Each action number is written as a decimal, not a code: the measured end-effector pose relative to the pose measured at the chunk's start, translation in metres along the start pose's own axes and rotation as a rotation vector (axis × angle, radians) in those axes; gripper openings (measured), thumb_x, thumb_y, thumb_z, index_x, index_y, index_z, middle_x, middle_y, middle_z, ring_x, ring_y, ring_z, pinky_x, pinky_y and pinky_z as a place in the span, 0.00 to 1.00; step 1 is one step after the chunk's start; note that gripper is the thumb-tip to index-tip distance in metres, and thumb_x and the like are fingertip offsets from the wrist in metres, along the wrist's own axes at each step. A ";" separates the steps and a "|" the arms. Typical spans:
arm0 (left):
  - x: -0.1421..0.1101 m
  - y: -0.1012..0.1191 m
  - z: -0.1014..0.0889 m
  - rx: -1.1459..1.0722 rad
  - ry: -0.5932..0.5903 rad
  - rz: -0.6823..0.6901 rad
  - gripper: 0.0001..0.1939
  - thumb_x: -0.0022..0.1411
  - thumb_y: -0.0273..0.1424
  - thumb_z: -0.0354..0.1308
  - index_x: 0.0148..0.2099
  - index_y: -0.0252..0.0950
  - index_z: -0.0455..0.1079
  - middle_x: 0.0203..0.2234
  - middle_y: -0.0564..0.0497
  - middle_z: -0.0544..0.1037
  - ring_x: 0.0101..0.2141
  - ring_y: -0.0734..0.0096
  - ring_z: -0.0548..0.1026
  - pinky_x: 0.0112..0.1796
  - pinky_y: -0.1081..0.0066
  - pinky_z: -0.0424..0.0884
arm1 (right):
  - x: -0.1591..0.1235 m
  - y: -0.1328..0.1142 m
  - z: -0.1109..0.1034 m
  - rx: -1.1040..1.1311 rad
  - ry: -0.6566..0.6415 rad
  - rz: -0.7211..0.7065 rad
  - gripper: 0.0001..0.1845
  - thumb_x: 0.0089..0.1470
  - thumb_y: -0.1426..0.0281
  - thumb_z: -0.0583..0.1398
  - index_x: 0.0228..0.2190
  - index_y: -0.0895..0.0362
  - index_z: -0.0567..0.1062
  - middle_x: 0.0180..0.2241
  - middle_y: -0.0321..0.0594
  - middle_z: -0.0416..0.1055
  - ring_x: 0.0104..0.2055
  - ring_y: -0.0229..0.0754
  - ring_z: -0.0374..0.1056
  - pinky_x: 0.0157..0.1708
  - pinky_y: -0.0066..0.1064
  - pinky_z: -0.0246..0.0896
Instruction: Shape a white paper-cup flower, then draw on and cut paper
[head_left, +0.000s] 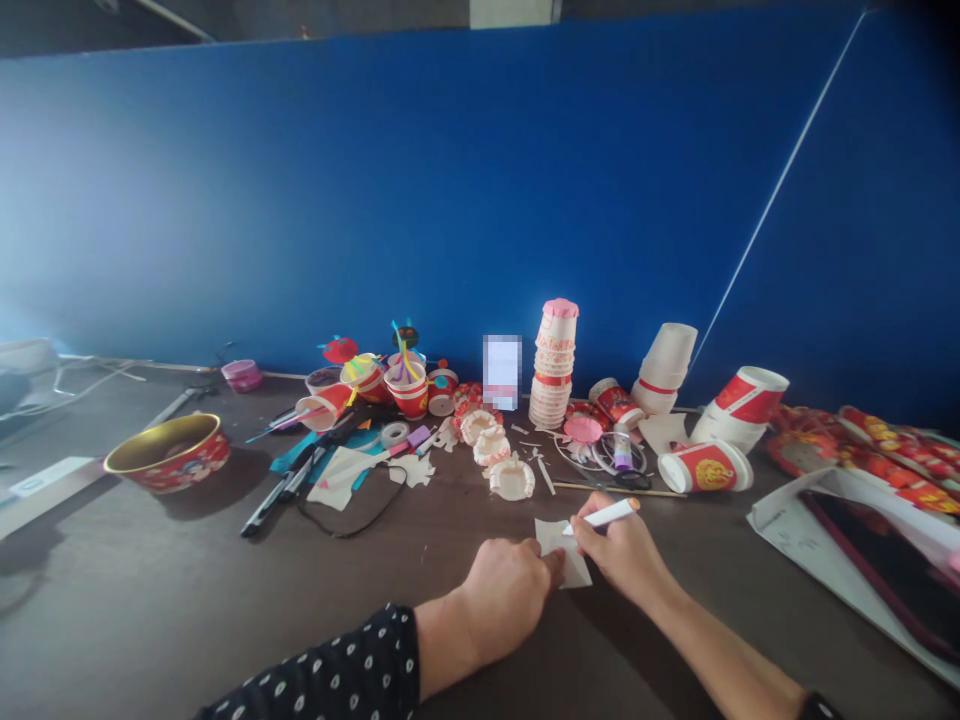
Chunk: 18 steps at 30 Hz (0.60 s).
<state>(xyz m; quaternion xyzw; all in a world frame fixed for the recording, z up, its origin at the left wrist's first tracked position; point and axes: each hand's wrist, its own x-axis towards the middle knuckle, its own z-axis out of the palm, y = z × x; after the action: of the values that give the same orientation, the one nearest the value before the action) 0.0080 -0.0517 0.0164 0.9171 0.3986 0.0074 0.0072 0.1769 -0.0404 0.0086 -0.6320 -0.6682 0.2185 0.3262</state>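
Note:
A small piece of white paper (564,556) lies on the dark table (165,590) in front of me. My left hand (506,595) is curled on its left edge, pinning it down. My right hand (619,550) grips a white marker (606,514) with an orange end, and its fingers are over the paper's upper right part. The marker's tip is hidden or too small to see. Just beyond my hands lie a thin wooden stick (619,490) and several frilled paper-cup crafts (511,479).
Beyond my hands stand a tall stack of paper cups (553,365), red-and-white cups (706,467), and a red bowl with a gold interior (167,452). Pens, tape, scissors and scraps are scattered across the table. A blue wall (420,180) runs behind it, with a glossy red package on paper at right.

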 end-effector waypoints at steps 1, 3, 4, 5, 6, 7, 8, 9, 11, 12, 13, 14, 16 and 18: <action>0.000 0.000 0.001 0.004 0.001 0.002 0.18 0.64 0.35 0.35 0.43 0.39 0.65 0.26 0.48 0.72 0.24 0.69 0.72 0.24 0.73 0.67 | 0.000 0.000 0.000 -0.001 0.001 0.003 0.10 0.46 0.61 0.52 0.21 0.53 0.64 0.17 0.34 0.70 0.23 0.40 0.67 0.26 0.29 0.56; 0.000 -0.001 0.002 0.007 0.003 0.007 0.18 0.64 0.35 0.35 0.43 0.39 0.65 0.26 0.48 0.72 0.24 0.68 0.72 0.24 0.72 0.67 | 0.000 -0.001 0.000 -0.007 0.007 0.009 0.10 0.46 0.62 0.52 0.20 0.53 0.64 0.17 0.34 0.70 0.23 0.40 0.67 0.26 0.29 0.56; 0.000 -0.001 0.002 0.006 0.004 0.011 0.18 0.64 0.35 0.35 0.43 0.39 0.65 0.27 0.47 0.72 0.24 0.68 0.72 0.24 0.71 0.67 | 0.000 -0.002 0.000 -0.008 0.009 0.011 0.10 0.46 0.62 0.52 0.20 0.53 0.64 0.17 0.33 0.70 0.23 0.40 0.67 0.26 0.29 0.56; 0.000 -0.001 0.002 0.002 0.003 0.014 0.18 0.64 0.35 0.35 0.43 0.38 0.65 0.27 0.47 0.72 0.24 0.68 0.72 0.25 0.71 0.67 | 0.000 -0.002 0.000 -0.008 0.012 0.014 0.10 0.46 0.62 0.51 0.20 0.53 0.64 0.17 0.33 0.70 0.23 0.40 0.67 0.25 0.29 0.56; 0.000 -0.001 0.002 -0.001 0.000 0.015 0.17 0.64 0.35 0.35 0.43 0.38 0.65 0.27 0.47 0.72 0.24 0.68 0.72 0.25 0.71 0.67 | 0.000 -0.002 0.000 -0.008 0.014 0.018 0.10 0.46 0.62 0.52 0.20 0.53 0.64 0.16 0.33 0.70 0.23 0.40 0.67 0.25 0.29 0.56; 0.000 0.000 0.001 -0.004 -0.003 0.012 0.17 0.64 0.35 0.36 0.43 0.38 0.65 0.27 0.47 0.72 0.24 0.69 0.72 0.26 0.72 0.67 | 0.000 -0.002 0.000 -0.008 0.016 0.022 0.10 0.46 0.62 0.52 0.20 0.53 0.64 0.16 0.33 0.70 0.23 0.41 0.67 0.25 0.29 0.56; 0.000 0.000 0.000 -0.006 -0.006 0.010 0.17 0.64 0.35 0.36 0.43 0.37 0.65 0.27 0.47 0.72 0.24 0.69 0.72 0.26 0.72 0.67 | 0.000 -0.001 0.000 -0.010 0.020 0.028 0.10 0.45 0.62 0.52 0.20 0.53 0.64 0.16 0.33 0.70 0.23 0.41 0.67 0.25 0.29 0.56; 0.000 0.000 0.000 -0.007 -0.006 0.008 0.17 0.64 0.35 0.36 0.43 0.37 0.65 0.26 0.47 0.72 0.24 0.70 0.72 0.26 0.73 0.67 | 0.000 -0.001 0.000 -0.014 0.024 0.034 0.10 0.45 0.62 0.52 0.20 0.53 0.65 0.17 0.33 0.70 0.23 0.41 0.67 0.24 0.29 0.56; 0.000 0.001 -0.001 0.001 -0.005 0.006 0.17 0.63 0.35 0.36 0.43 0.38 0.65 0.26 0.47 0.71 0.24 0.70 0.72 0.25 0.74 0.67 | 0.000 0.000 0.000 -0.021 0.034 0.037 0.10 0.45 0.61 0.52 0.20 0.53 0.64 0.16 0.33 0.70 0.23 0.41 0.68 0.24 0.29 0.56; 0.000 0.001 -0.002 0.006 -0.002 0.004 0.17 0.63 0.35 0.36 0.43 0.38 0.65 0.26 0.48 0.71 0.24 0.70 0.72 0.25 0.74 0.67 | 0.000 0.000 0.000 -0.021 0.037 0.039 0.10 0.45 0.61 0.52 0.20 0.53 0.64 0.16 0.33 0.70 0.23 0.41 0.68 0.24 0.29 0.56; 0.000 0.001 -0.002 0.010 -0.001 0.001 0.16 0.63 0.35 0.37 0.43 0.38 0.65 0.26 0.48 0.71 0.24 0.69 0.72 0.24 0.74 0.67 | -0.001 0.000 0.000 -0.018 0.037 0.041 0.09 0.45 0.61 0.52 0.20 0.53 0.64 0.16 0.33 0.70 0.22 0.41 0.68 0.24 0.29 0.56; 0.000 0.001 -0.002 0.014 -0.001 -0.003 0.16 0.63 0.35 0.37 0.43 0.39 0.65 0.26 0.48 0.71 0.24 0.69 0.72 0.24 0.74 0.67 | -0.001 0.000 0.000 -0.013 0.038 0.044 0.09 0.45 0.62 0.52 0.20 0.52 0.64 0.15 0.32 0.70 0.22 0.41 0.68 0.24 0.29 0.56; 0.000 0.002 -0.001 0.013 -0.005 -0.010 0.16 0.63 0.35 0.37 0.43 0.39 0.65 0.26 0.48 0.72 0.24 0.68 0.72 0.24 0.73 0.67 | -0.001 -0.001 0.000 -0.002 0.039 0.058 0.09 0.45 0.62 0.52 0.20 0.52 0.63 0.15 0.32 0.70 0.21 0.40 0.68 0.24 0.29 0.56; 0.000 0.001 -0.001 0.005 -0.011 -0.011 0.16 0.63 0.35 0.37 0.44 0.39 0.64 0.26 0.48 0.72 0.24 0.68 0.72 0.25 0.73 0.67 | -0.001 -0.002 -0.001 0.009 0.043 0.069 0.09 0.45 0.63 0.52 0.19 0.52 0.63 0.14 0.32 0.70 0.20 0.40 0.68 0.24 0.28 0.56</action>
<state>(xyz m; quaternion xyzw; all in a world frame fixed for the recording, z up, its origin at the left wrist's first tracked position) 0.0090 -0.0528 0.0174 0.9150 0.4034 0.0013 0.0072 0.1761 -0.0415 0.0100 -0.6577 -0.6380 0.2189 0.3354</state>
